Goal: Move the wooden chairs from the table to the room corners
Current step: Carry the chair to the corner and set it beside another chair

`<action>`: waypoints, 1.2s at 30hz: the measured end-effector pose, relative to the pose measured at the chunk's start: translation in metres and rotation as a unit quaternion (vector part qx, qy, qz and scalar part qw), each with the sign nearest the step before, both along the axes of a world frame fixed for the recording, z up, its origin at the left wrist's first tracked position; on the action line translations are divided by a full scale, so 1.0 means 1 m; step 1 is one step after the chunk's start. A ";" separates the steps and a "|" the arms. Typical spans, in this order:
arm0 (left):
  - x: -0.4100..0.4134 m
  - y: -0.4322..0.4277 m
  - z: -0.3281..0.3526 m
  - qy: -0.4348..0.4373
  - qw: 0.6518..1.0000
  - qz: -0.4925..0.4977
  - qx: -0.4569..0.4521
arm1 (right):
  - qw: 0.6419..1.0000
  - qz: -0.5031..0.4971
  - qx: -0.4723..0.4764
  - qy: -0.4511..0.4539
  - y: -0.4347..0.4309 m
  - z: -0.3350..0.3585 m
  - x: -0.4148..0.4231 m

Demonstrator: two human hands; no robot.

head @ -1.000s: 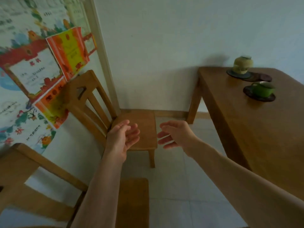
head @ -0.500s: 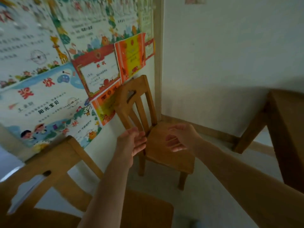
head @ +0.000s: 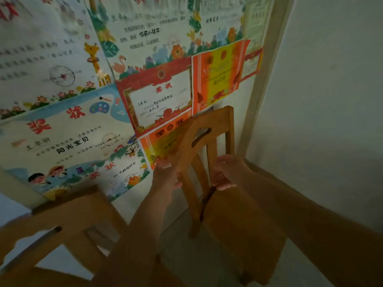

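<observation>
A wooden chair (head: 209,129) with a slotted backrest stands against the wall near the room corner, its seat (head: 244,224) pointing towards me. My left hand (head: 169,177) grips the left post of its backrest. My right hand (head: 226,172) holds the backrest on the right side, fingers curled round a slat just above the seat. A second wooden chair (head: 68,222) stands closer to me at the lower left, its backrest also towards the wall; neither hand touches it.
The left wall is covered with colourful paper certificates (head: 157,100). A pale door frame (head: 263,83) runs up the corner beside a plain white wall (head: 331,90). Light floor tiles (head: 203,264) show between the two chairs.
The view swung left and closer to the wall, and the table has left the frame. Both hands, open in the air before, reached forward and took hold of the far chair's backrest.
</observation>
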State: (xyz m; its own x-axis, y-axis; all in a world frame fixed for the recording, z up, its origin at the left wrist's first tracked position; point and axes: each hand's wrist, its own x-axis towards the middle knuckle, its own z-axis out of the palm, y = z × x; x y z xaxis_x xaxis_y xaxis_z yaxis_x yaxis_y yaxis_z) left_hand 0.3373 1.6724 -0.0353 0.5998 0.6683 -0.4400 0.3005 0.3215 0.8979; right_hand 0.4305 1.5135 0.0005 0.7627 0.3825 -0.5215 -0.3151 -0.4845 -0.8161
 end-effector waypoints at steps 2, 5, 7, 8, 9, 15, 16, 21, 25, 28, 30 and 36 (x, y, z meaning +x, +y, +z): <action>0.022 0.006 -0.007 0.012 1.000 0.018 0.022 | 1.000 0.017 0.001 -0.007 0.013 -0.005 0.030; 0.051 0.017 -0.020 0.050 0.995 0.043 0.068 | 0.999 0.042 -0.008 -0.003 0.031 -0.013 0.069; 0.064 0.022 -0.028 0.068 0.992 0.038 0.096 | 0.999 0.047 -0.011 0.007 0.041 -0.018 0.091; 0.069 0.025 -0.033 0.069 0.991 0.032 0.107 | 0.999 0.048 -0.016 0.010 0.046 -0.020 0.100; 0.073 0.028 -0.039 0.064 0.991 0.028 0.115 | 0.999 0.049 -0.021 0.012 0.050 -0.022 0.108; 0.077 0.035 -0.058 0.057 0.984 0.013 0.170 | 0.998 0.053 -0.012 0.035 0.069 -0.029 0.118; 0.077 0.038 -0.061 0.051 0.983 0.004 0.178 | 0.998 0.047 -0.006 0.035 0.072 -0.031 0.116; 0.076 0.047 -0.070 0.049 0.981 -0.023 0.187 | 0.999 0.046 0.020 0.014 0.080 -0.036 0.110; 0.075 0.049 -0.068 0.061 0.957 -0.044 0.280 | 0.984 0.146 -0.020 -0.104 0.085 -0.046 0.114; 0.080 0.050 -0.060 0.090 0.924 -0.085 0.361 | 0.905 0.257 -0.100 -0.325 0.089 -0.058 0.135; 0.089 0.051 -0.055 0.108 0.916 -0.102 0.373 | 0.851 0.294 -0.144 -0.410 0.095 -0.064 0.152; 0.107 0.051 -0.062 0.163 0.895 -0.101 0.402 | 0.688 0.409 -0.208 -0.562 0.119 -0.065 0.226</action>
State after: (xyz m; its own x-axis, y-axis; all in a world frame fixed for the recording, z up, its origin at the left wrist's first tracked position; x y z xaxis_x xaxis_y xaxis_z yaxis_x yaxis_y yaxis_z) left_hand 0.4443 1.7236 -0.0969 0.6720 0.7396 -0.0387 0.5675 -0.4807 0.6685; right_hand 0.6568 1.6327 -0.0646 0.3920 0.9195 0.0279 0.9190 -0.3900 -0.0573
